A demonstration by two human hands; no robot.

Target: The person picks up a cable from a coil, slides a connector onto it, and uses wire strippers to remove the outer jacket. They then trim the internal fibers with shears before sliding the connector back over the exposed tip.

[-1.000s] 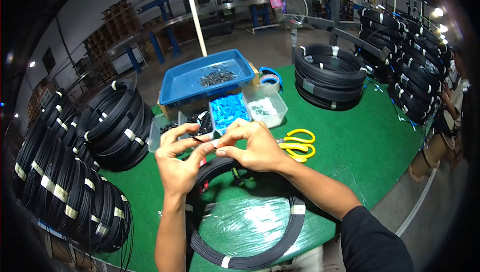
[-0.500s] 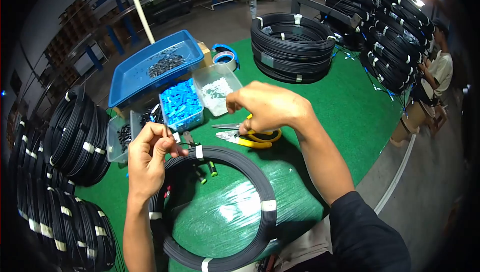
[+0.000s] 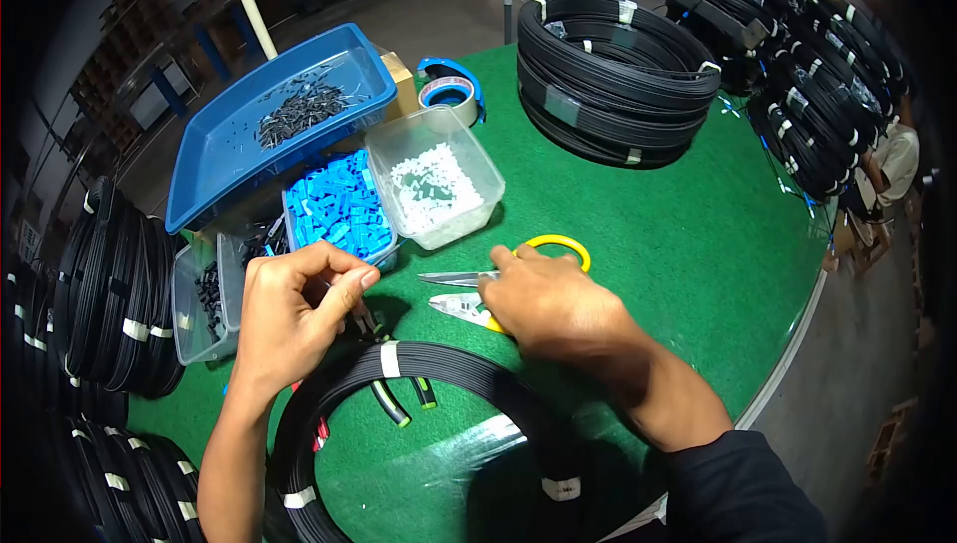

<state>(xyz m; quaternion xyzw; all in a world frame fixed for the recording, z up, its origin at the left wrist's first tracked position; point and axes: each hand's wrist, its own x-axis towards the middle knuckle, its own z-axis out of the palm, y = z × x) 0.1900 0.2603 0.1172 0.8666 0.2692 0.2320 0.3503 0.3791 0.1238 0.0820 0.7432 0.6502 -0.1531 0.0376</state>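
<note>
My left hand [image 3: 299, 319] is closed in a pinch above the far left side of a black cable coil [image 3: 459, 368]. A thin dark cable end showed between its fingertips a moment ago; now the fingers mostly hide it. My right hand [image 3: 558, 299] is curled over the yellow handles of wire strippers [image 3: 461, 307], whose jaws point left. Its fingertips are partly hidden underneath. Scissors [image 3: 454, 280] with a yellow loop lie against the same hand. Dark-and-green tool handles [image 3: 391, 404] show inside the coil.
A clear bin of white pieces [image 3: 439, 189], a bin of blue pieces [image 3: 339, 209] and a blue tray [image 3: 219, 174] stand behind my hands. Tape [image 3: 449, 94] lies beyond. Cable coils [image 3: 608, 84] are stacked at the back; others flank both sides. A person [image 3: 890, 169] is at far right.
My right hand has come down onto the yellow-handled tools. My left hand stays pinched. The view has shifted, so the coil sits lower and the bins look larger.
</note>
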